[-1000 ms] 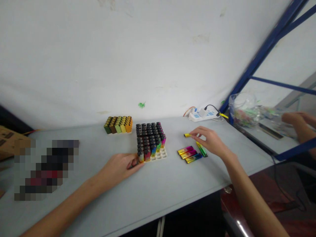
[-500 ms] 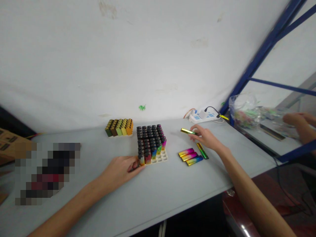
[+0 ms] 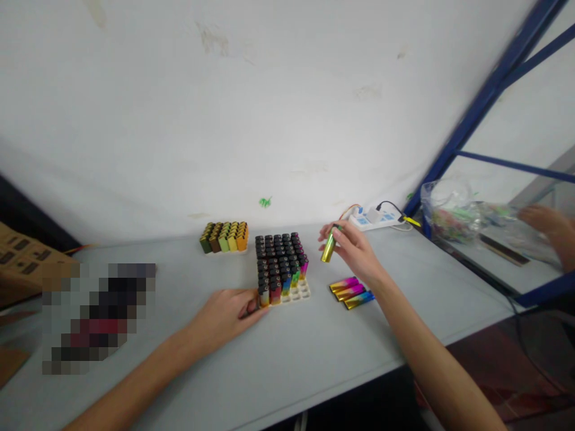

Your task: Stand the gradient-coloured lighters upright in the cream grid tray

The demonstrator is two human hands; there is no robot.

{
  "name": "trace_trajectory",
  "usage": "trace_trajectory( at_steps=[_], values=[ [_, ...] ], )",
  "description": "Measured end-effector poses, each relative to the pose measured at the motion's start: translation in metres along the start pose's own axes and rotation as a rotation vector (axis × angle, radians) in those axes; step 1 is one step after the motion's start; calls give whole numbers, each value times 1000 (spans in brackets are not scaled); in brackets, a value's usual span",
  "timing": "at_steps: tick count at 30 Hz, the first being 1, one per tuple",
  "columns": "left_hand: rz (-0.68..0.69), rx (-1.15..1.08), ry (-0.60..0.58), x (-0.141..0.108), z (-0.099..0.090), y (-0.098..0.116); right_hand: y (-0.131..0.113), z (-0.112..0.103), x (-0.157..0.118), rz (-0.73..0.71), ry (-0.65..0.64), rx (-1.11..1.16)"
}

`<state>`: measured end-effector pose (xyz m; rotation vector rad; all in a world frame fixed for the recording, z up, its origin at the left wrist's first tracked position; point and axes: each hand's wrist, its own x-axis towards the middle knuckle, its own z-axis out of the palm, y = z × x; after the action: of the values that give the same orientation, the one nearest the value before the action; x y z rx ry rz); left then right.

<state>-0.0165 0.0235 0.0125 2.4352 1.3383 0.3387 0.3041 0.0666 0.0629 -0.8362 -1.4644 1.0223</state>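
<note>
My left hand point(image 3: 231, 311) is closed on the front left corner of a white slotted tray point(image 3: 300, 295). Upright lighters point(image 3: 278, 251) with black tops and shiny coloured bodies fill most of this tray; several slots at its front right show bare. To the right of the tray, my right hand point(image 3: 353, 245) grips a gold-and-green lighter point(image 3: 329, 246) between thumb and fingers, tilted with its gold end down, above the table. Below that hand, three shiny lighters point(image 3: 345, 291) in gold, pink and blue lie side by side, one partly behind my forearm.
A second block of yellow, green and brown lighters point(image 3: 224, 236) stands near the wall. A power strip point(image 3: 377, 218) with cables lies at the back right, beside a blue metal frame point(image 3: 442, 161). Another person's hand point(image 3: 541, 218) is beyond it. A cardboard box point(image 3: 31, 257) sits at left.
My right hand has raised the gold-and-green lighter and turned it from nearly flat to steeply tilted. Another green-gold lighter on the table is now out of sight. My left hand stays at the tray.
</note>
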Motion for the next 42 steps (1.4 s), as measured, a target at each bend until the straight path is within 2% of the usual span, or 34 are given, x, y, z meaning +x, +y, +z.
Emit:
trace_trajectory(
  at_steps=[4,8,16,21,29,32,37,42],
  values=[
    [-7,0,-1,1,1,0,6,12,-10,79,-75,127],
    [-15,10,-9,1,0,0,10,23,-17,105,-30,108],
    [1,28,-8,1,0,-1,17,31,-28,-34,215,-354],
    [5,30,-5,1,0,-2,20,25,-26,-10,270,-414],
    [-11,40,-11,1,0,-2,22,23,-27,13,140,-279],
    [3,46,-10,0,0,-2,16,20,-27,-61,69,-276],
    [17,44,5,1,0,-3,0,13,-27,-242,-22,-481],
    [-6,49,3,1,-2,0,-3,17,-31,-120,-154,-447]
  ],
)
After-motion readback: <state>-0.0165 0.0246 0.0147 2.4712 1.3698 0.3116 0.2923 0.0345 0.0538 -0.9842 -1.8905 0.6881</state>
